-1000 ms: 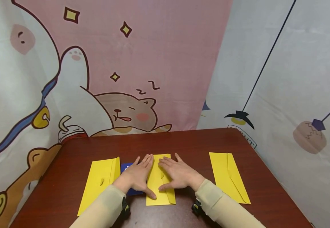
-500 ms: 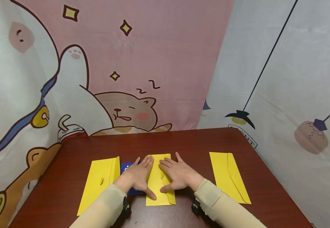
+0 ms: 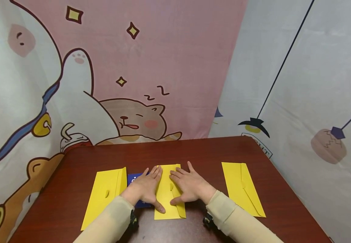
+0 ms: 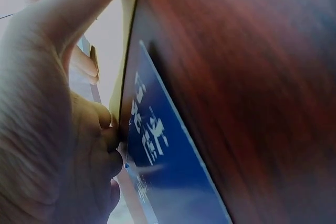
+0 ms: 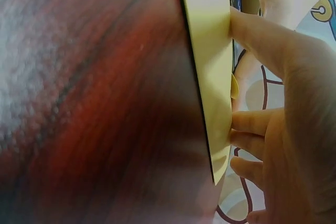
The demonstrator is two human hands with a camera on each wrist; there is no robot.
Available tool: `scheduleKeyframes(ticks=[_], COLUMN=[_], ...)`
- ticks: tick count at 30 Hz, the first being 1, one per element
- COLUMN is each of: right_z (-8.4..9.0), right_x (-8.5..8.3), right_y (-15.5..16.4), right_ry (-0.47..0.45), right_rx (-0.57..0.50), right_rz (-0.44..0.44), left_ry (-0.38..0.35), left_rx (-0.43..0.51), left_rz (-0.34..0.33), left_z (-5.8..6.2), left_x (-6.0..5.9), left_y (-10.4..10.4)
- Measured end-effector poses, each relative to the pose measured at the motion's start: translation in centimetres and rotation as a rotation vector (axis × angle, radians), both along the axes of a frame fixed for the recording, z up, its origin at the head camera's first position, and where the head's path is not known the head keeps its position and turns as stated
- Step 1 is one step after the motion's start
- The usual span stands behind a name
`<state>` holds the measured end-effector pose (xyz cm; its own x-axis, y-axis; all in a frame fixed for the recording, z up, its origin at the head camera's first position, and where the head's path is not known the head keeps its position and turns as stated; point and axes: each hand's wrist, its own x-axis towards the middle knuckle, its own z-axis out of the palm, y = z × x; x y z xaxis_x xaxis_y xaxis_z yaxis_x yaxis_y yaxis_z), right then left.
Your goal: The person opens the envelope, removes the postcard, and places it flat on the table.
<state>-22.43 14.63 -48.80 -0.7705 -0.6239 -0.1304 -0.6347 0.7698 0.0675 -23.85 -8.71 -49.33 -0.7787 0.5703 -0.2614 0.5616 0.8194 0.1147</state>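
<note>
A yellow envelope (image 3: 169, 211) lies flat in the middle of the table, its flap edge along the right side. My left hand (image 3: 146, 189) rests on its left edge with fingers spread and thumb near the lower part. From the right, my right hand (image 3: 192, 187) touches the envelope's flap side, fingers straight and thumb spread. Under and beside my left hand is a dark blue card or booklet (image 4: 173, 156) with white lettering, partly hidden by that hand in the head view. The right wrist view shows the fingertips against the yellow envelope (image 5: 210, 66).
A second yellow envelope (image 3: 102, 192) lies on the left, partly behind my left forearm. Another yellow envelope (image 3: 243, 189) lies on the right. The reddish-brown table (image 3: 202, 150) ends against a cartoon-printed curtain (image 3: 175, 67).
My right hand has shifted very slightly, its thumb drawing a little to the right over the envelope. The left hand and the envelopes stay in place.
</note>
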Motion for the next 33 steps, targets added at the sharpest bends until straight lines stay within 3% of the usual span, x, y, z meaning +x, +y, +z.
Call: scheduleKeyframes(ticks=[10, 33], right_z=[-0.1, 1.3], right_x=[0.2, 0.7], right_y=[0.6, 3.6], right_ry=[0.010, 0.012], right_rx=[0.005, -0.112], right_rz=[-0.009, -0.026], left_ry=[-0.010, -0.022], left_rx=[-0.008, 0.000], left_rz=[0.002, 0.033], left_z=[-0.2, -0.1], left_x=[-0.2, 0.1], left_y=[0.4, 0.3])
